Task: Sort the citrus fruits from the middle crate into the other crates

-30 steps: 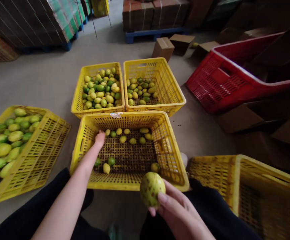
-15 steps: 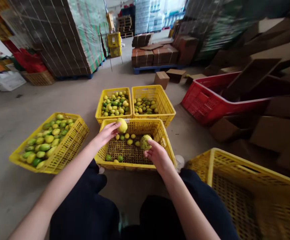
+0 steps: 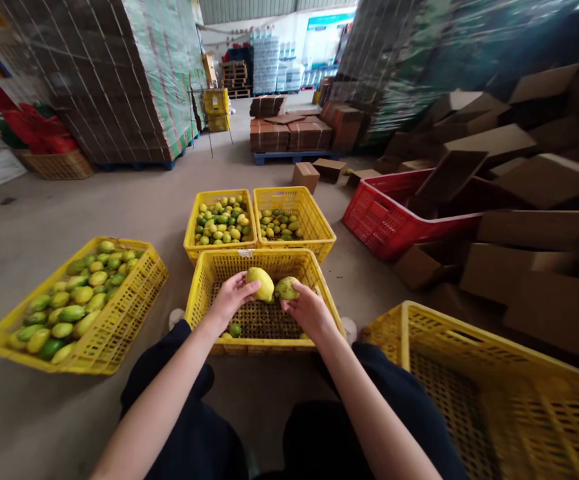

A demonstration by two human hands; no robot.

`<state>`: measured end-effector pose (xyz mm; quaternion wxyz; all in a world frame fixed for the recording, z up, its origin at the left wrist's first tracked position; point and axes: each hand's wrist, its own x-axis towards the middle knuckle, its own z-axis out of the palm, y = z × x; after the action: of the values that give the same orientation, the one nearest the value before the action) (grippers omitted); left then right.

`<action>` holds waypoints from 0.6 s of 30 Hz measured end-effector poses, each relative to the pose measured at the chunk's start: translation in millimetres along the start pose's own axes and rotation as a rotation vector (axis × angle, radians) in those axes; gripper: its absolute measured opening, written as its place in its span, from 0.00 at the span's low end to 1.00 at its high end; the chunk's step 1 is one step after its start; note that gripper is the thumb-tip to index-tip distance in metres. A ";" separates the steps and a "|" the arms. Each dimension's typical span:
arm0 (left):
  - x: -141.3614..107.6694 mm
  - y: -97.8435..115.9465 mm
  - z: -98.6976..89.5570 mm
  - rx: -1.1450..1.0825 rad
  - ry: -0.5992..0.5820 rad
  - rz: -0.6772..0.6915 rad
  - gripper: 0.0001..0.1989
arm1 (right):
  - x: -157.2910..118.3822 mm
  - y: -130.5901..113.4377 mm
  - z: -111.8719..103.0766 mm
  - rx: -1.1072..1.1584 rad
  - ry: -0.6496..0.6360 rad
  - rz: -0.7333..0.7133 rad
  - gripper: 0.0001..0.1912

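My left hand grips a smooth yellow lemon between thumb and fingers. Close beside it, my right hand is closed on a greenish lemon with dark blemishes. Both fruits are held over a yellow plastic crate that stands between my feet. A few loose fruits, one of them a green lemon, lie on its slatted bottom; my hands hide part of the inside. Behind it, touching, are a crate full of lemons and another crate with fewer lemons.
A tilted yellow crate heaped with lemons is at my left. By my right knee stands a large yellow crate. Beyond it are a red crate and piled cardboard boxes. Flattened cartons sit on a blue pallet farther back.
My left hand has brought its lemon right and down, close to the other one. My head view has tilted up a little. Fewer loose fruits show in the near crate.
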<state>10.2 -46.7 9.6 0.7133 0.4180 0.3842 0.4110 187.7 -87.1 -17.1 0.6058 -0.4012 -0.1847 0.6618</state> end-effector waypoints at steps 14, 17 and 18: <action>-20.8 -5.2 0.1 0.669 0.076 0.716 0.22 | -9.8 3.8 10.7 -0.397 -0.054 -0.620 0.26; -21.4 -7.0 2.1 0.747 0.098 0.823 0.22 | -9.6 6.6 10.0 -0.486 -0.035 -0.772 0.25; -21.0 -7.7 2.5 0.753 0.107 0.836 0.22 | -10.0 7.2 9.9 -0.524 -0.034 -0.820 0.25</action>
<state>6.7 -68.8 7.8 0.2711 0.7387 0.3418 0.5138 175.0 -95.7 -13.3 0.6923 -0.4235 -0.4976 0.3062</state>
